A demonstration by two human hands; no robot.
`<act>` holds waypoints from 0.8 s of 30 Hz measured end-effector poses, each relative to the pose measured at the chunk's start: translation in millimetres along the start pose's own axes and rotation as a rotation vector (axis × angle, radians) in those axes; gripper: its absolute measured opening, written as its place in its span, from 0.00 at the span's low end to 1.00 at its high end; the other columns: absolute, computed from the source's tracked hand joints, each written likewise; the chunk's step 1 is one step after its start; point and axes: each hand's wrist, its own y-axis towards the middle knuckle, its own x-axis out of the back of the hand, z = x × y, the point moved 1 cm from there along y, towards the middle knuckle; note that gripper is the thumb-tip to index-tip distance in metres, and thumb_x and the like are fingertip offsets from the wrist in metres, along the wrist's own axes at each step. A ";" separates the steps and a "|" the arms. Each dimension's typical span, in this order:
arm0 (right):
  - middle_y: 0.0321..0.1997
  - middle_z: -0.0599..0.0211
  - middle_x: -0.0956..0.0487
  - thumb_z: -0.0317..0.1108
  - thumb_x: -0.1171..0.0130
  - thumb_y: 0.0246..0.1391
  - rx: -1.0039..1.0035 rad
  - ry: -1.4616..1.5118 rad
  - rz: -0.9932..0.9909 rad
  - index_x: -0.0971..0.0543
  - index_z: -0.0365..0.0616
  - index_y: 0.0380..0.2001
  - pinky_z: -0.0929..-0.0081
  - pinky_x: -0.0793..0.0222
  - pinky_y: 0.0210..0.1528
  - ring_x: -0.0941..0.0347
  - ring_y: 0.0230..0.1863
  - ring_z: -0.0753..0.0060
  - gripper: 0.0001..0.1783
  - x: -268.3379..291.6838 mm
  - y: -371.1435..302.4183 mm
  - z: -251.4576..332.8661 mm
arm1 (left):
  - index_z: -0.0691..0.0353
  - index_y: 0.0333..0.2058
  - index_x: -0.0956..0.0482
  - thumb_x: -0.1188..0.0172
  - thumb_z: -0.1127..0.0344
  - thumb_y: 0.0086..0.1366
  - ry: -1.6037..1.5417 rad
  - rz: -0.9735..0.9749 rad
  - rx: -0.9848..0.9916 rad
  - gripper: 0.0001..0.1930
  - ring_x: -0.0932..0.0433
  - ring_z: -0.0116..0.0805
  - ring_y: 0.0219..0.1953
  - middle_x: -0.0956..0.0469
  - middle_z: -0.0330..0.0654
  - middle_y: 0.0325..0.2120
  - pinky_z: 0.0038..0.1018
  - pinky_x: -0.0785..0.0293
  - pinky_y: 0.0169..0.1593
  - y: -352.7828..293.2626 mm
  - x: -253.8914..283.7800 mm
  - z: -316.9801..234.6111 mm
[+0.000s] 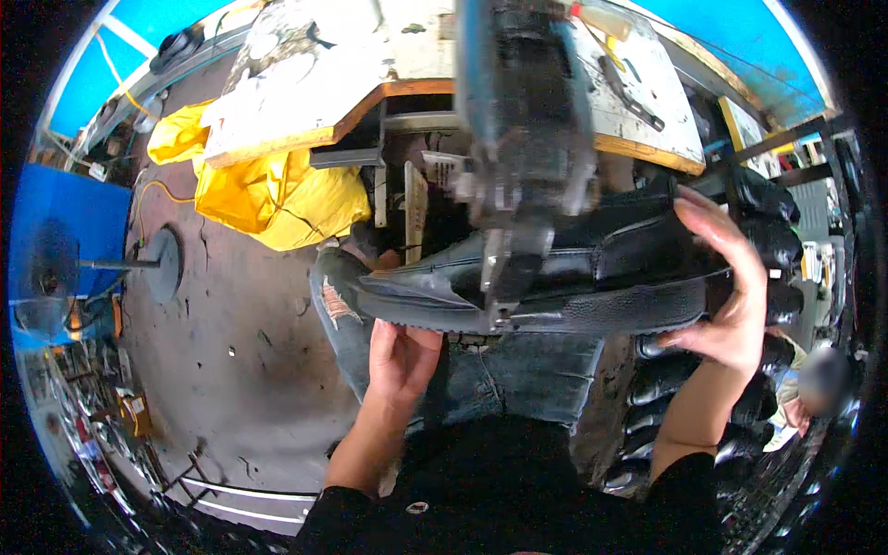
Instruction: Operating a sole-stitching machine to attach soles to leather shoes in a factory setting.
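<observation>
A black leather shoe [629,254] lies sideways in front of me, toe to the left and heel to the right. My left hand [404,356] is closed on the sole near the toe, its fingers partly hidden under the shoe. My right hand [731,287] curves round the heel end, thumb below and fingers above. A dark machine head [527,120] comes down from the top, blurred, and its metal tip [504,301] meets the side of the shoe just above the sole. Whether the tip pierces the shoe I cannot tell.
A white worktable [361,46] with a worn wooden edge stands behind the machine. Yellow sacking [277,199] hangs at its left. Several black shoes [652,407] stand in rows at my right. A fan [55,264] is at the far left. Another person [795,407] is at the far right.
</observation>
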 end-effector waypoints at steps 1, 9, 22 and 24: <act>0.62 0.51 0.23 0.43 0.16 0.21 -0.044 0.015 -0.020 0.25 0.37 0.60 0.48 0.42 0.70 0.33 0.68 0.43 0.55 -10.9 -2.2 0.5 | 0.52 0.63 0.30 0.41 0.47 0.69 0.018 -0.006 -0.037 0.28 0.29 0.42 0.63 0.26 0.39 0.61 0.46 0.38 0.69 -1.3 3.3 -4.3; 0.62 0.58 0.23 0.36 0.16 0.22 -0.305 0.197 -0.122 0.22 0.38 0.57 0.51 0.44 0.71 0.36 0.70 0.46 0.50 -85.6 -11.8 7.6 | 0.58 0.66 0.35 0.38 0.47 0.68 0.199 -0.183 -0.206 0.34 0.31 0.37 0.65 0.30 0.39 0.63 0.40 0.41 0.71 -14.0 22.1 -80.0; 0.59 0.55 0.23 0.37 0.19 0.36 -0.308 0.221 0.008 0.25 0.43 0.55 0.54 0.35 0.66 0.32 0.66 0.46 0.40 -135.4 16.6 25.0 | 0.66 0.69 0.42 0.19 0.47 0.41 1.995 0.412 -0.624 0.60 0.43 0.59 0.71 0.37 0.57 0.68 0.59 0.57 0.72 0.6 -121.6 -101.6; 0.58 0.53 0.24 0.37 0.19 0.35 -0.297 0.249 -0.043 0.24 0.44 0.55 0.57 0.35 0.66 0.31 0.66 0.50 0.41 -132.7 4.7 16.6 | 0.66 0.69 0.41 0.19 0.48 0.41 1.913 0.409 -0.587 0.60 0.42 0.58 0.71 0.37 0.56 0.68 0.55 0.54 0.72 18.3 -108.4 -105.2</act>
